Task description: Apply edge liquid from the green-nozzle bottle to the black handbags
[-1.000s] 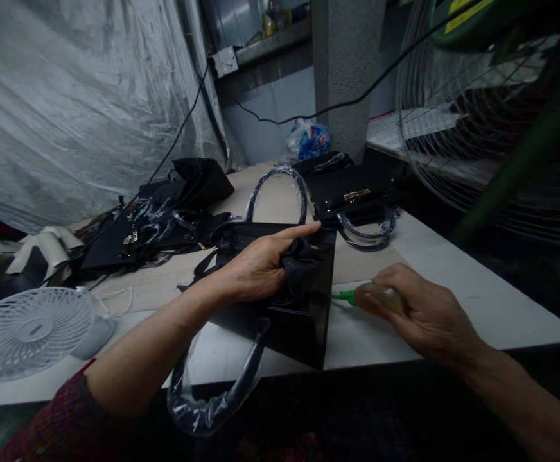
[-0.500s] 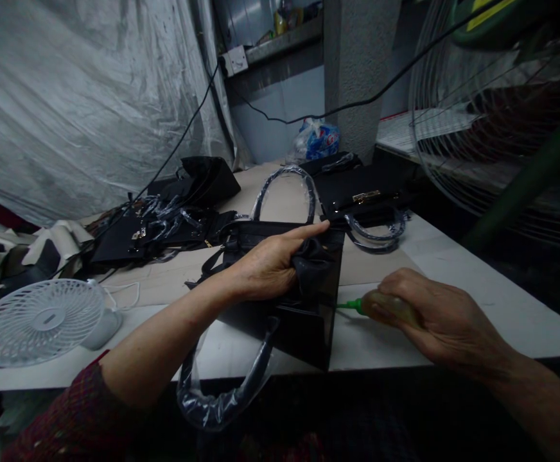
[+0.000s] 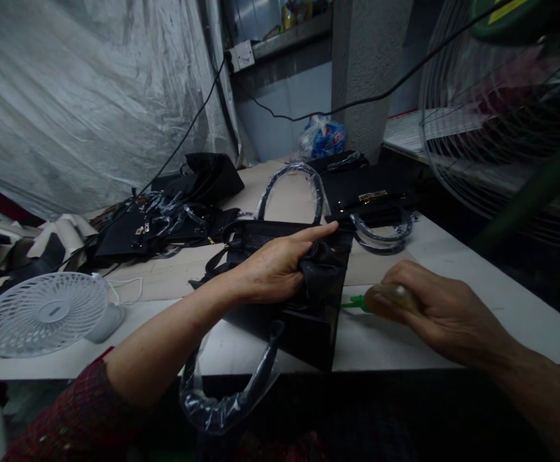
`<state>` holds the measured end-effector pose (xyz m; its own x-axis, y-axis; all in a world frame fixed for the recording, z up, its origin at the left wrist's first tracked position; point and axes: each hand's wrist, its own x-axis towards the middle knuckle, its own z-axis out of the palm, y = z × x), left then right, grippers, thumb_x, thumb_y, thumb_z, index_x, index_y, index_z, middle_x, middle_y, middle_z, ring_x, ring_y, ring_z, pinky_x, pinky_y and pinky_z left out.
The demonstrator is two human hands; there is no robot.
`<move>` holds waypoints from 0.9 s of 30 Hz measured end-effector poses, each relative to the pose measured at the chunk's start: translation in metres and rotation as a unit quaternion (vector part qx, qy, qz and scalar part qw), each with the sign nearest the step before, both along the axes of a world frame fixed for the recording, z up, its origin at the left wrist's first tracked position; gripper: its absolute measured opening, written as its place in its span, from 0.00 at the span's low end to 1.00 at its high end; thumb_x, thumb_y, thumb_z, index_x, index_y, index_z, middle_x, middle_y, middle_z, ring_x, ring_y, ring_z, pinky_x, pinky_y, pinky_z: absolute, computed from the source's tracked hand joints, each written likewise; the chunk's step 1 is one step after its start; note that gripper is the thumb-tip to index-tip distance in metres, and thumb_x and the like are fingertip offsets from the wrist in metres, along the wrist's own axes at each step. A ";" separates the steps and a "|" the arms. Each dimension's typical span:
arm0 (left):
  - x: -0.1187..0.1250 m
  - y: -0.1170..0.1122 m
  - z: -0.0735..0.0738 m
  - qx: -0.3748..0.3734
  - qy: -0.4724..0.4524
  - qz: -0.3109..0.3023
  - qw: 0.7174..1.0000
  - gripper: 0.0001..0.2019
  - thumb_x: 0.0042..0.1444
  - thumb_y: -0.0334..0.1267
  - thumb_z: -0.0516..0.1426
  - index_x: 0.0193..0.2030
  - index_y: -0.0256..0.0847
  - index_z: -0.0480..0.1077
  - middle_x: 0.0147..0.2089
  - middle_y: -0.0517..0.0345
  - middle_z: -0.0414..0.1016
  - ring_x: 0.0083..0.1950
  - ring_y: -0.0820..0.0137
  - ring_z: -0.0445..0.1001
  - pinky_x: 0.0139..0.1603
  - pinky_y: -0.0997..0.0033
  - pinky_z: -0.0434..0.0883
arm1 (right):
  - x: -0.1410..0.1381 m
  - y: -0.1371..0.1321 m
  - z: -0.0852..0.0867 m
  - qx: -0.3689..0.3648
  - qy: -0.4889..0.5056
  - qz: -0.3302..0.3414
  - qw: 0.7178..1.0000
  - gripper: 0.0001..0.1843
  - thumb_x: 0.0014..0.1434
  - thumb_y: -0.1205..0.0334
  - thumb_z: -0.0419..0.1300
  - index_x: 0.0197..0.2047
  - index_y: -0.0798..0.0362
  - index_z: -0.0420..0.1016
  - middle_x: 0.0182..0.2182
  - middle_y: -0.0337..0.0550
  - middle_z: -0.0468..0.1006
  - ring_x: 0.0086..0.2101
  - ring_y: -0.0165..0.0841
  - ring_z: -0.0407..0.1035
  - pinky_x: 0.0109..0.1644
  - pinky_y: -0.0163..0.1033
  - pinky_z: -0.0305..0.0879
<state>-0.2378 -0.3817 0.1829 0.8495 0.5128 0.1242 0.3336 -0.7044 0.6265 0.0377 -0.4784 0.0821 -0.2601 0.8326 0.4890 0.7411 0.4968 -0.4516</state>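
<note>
A black handbag point(image 3: 304, 327) lies at the front of the table, its two handles wrapped in clear plastic. One handle point(image 3: 222, 410) hangs over the front edge and the other point(image 3: 292, 170) stands up behind. My left hand point(image 3: 277, 266) is closed on bunched black material at the bag's opening, index finger stretched along its upper edge. My right hand point(image 3: 434, 308) is wrapped round a yellowish squeeze bottle point(image 3: 390, 300) with a green nozzle point(image 3: 357, 303). The nozzle's thin tip points left and meets the bag's right side panel; whether it touches I cannot tell.
A white fan point(image 3: 51, 314) stands at the left front. More black bags lie behind it point(image 3: 164, 224) and at the back right point(image 3: 371, 186). A large wire-guarded fan point(image 3: 496, 128) stands on the right. A black cable point(image 3: 357, 101) hangs across the back.
The whole view has shifted slightly, so things sit a little further right. Both hands keep their hold, and the bottle's nozzle stays at the bag's side panel.
</note>
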 end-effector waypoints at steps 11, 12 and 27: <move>-0.003 -0.003 0.001 0.016 -0.003 -0.011 1.000 0.21 0.68 0.34 0.56 0.65 0.37 0.75 0.79 0.44 0.60 0.77 0.60 0.66 0.78 0.59 0.64 | -0.005 -0.016 -0.007 -0.043 0.068 0.059 0.995 0.11 0.76 0.54 0.57 0.41 0.47 0.71 0.33 0.39 0.76 0.29 0.34 0.73 0.31 0.39 0.67; -0.004 -0.004 0.000 0.015 -0.005 -0.011 1.000 0.21 0.67 0.34 0.57 0.65 0.38 0.75 0.79 0.45 0.60 0.77 0.60 0.66 0.77 0.59 0.64 | -0.005 -0.017 -0.007 -0.042 0.073 0.064 0.994 0.12 0.76 0.53 0.57 0.40 0.47 0.71 0.33 0.39 0.76 0.29 0.34 0.73 0.31 0.39 0.67; -0.008 -0.008 -0.001 0.006 -0.014 -0.013 1.000 0.20 0.68 0.35 0.57 0.65 0.39 0.75 0.80 0.46 0.59 0.75 0.59 0.68 0.76 0.59 0.67 | -0.006 -0.033 -0.020 -0.043 0.111 0.100 0.988 0.05 0.76 0.59 0.57 0.46 0.46 0.74 0.36 0.40 0.77 0.31 0.34 0.74 0.32 0.39 0.70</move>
